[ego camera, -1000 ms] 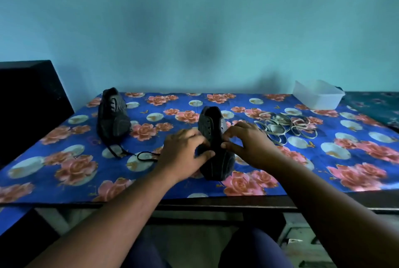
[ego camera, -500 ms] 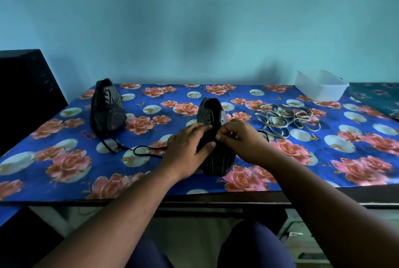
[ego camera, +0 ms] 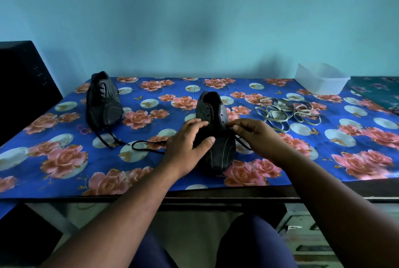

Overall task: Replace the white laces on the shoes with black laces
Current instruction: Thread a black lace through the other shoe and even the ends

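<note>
Shoe point(ego camera: 216, 136) steadied under the left hand point(ego camera: 190, 144), its fingers laid flat; right hand point(ego camera: 254, 136) keeps a pinching grip on the black lace point(ego camera: 149, 145) for threading.

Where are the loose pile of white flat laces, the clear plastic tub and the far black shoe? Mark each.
Pile of white flat laces point(ego camera: 287, 114), head view, middle of the tangle.
Clear plastic tub point(ego camera: 321, 82), head view, front wall.
Far black shoe point(ego camera: 103, 103), head view, striped upper.

White tub point(ego camera: 321, 79) on floral tablecloth point(ego camera: 64, 159).
</note>
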Motion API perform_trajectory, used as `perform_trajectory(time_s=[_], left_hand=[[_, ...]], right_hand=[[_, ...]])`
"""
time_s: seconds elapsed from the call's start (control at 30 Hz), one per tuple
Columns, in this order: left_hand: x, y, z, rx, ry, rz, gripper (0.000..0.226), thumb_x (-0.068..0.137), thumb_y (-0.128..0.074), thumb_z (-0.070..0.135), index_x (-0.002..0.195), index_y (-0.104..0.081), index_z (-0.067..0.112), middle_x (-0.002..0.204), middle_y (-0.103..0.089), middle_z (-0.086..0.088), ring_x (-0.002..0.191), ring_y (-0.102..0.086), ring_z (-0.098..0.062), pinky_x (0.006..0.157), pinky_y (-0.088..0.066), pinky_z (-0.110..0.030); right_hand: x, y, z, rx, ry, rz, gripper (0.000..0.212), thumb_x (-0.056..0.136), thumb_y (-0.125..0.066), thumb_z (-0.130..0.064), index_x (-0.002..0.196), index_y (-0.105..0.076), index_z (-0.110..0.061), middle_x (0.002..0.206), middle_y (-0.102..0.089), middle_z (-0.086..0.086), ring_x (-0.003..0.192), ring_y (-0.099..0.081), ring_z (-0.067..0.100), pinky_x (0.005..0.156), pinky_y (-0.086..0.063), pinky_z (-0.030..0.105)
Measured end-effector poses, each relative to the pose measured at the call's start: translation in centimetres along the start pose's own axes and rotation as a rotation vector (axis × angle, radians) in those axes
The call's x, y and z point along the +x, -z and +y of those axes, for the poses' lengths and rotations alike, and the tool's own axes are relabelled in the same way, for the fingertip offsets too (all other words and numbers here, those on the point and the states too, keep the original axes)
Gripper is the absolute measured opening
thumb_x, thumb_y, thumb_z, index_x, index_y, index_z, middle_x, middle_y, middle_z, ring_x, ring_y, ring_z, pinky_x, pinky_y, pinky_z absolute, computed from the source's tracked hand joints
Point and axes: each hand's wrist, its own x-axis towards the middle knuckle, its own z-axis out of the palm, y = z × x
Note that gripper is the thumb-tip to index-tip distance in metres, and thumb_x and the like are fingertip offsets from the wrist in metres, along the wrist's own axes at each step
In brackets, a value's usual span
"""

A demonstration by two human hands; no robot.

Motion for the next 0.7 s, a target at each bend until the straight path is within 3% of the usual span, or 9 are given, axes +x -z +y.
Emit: perform_trajectory(time_s=[0.1,0.13,0.23,0.4,0.47,0.6,0.7], left_hand=[[-0.1,0.2,0.0,-0.050,0.021,-0.008,0.070,0.083,-0.048,0.075,0.142,-0.052,0.036,0.150,-0.039,0.020,0.135,-0.043,-0.003,0.110,-0.044,-0.048],[-0.1,0.2,0.0,-0.068,0.026,-0.011,0.070,0.083,-0.051,0.074,0.142,-0.052,0.036,0.149,-0.039,0.022,0.133,-0.044,-0.003,0.109,-0.045,-0.045],[-0.2,0.1,0.1,-0.111,0.029,-0.017,0.060,0.090,-0.064,0.062,0.142,-0.053,0.033,0.141,-0.041,0.027,0.127,-0.046,0.001,0.106,-0.048,-0.038],[0.2,0.2,-0.1,-0.179,0.060,-0.007,0.066,0.081,-0.065,0.068,0.137,-0.059,0.033,0.139,-0.047,0.022,0.125,-0.054,-0.003,0.103,-0.052,-0.035],[0.3,0.2,-0.2,-0.225,0.071,-0.021,0.058,0.085,-0.073,0.056,0.136,-0.060,0.032,0.139,-0.046,0.021,0.125,-0.054,-0.003,0.101,-0.051,-0.031],[0.3,0.1,-0.1,-0.226,0.064,-0.023,0.053,0.090,-0.074,0.042,0.139,-0.059,0.027,0.140,-0.047,0.016,0.126,-0.053,-0.005,0.092,-0.045,-0.019],[0.2,0.2,0.1,-0.208,0.076,-0.006,0.054,0.088,-0.075,0.044,0.138,-0.059,0.029,0.137,-0.046,0.015,0.124,-0.054,-0.007,0.092,-0.047,-0.020]], right_hand=[[0.1,0.1,0.0,-0.157,0.054,0.050,0.013,0.096,-0.070,-0.027,0.107,-0.075,-0.030,0.082,-0.070,-0.009,0.066,-0.060,0.000,0.065,-0.049,0.022],[0.1,0.2,-0.1,-0.195,0.078,0.053,0.009,0.095,-0.071,-0.025,0.102,-0.076,-0.028,0.080,-0.068,-0.011,0.063,-0.057,-0.002,0.061,-0.045,0.018],[0.4,0.6,-0.8,-0.281,0.141,0.067,0.009,0.097,-0.067,-0.021,0.090,-0.072,-0.023,0.079,-0.064,-0.014,0.070,-0.055,-0.001,0.061,-0.040,0.016],[1.3,1.7,-2.7,-0.327,0.268,0.213,0.013,0.103,-0.056,-0.020,0.094,-0.063,-0.013,0.085,-0.062,-0.003,0.074,-0.053,0.011,0.061,-0.035,0.010],[1.4,2.3,-3.8,-0.323,0.310,0.287,0.013,0.104,-0.054,-0.021,0.095,-0.060,-0.015,0.082,-0.058,-0.003,0.073,-0.050,0.012,0.062,-0.035,0.011],[1.3,3.2,-5.2,-0.256,0.275,0.342,0.014,0.106,-0.051,-0.024,0.097,-0.058,-0.016,0.075,-0.056,-0.007,0.064,-0.050,0.002,0.055,-0.034,0.012],[1.0,2.9,-5.1,-0.150,0.174,0.291,0.016,0.106,-0.049,-0.023,0.099,-0.059,-0.014,0.071,-0.063,-0.007,0.057,-0.055,0.006,0.051,-0.038,0.016]])
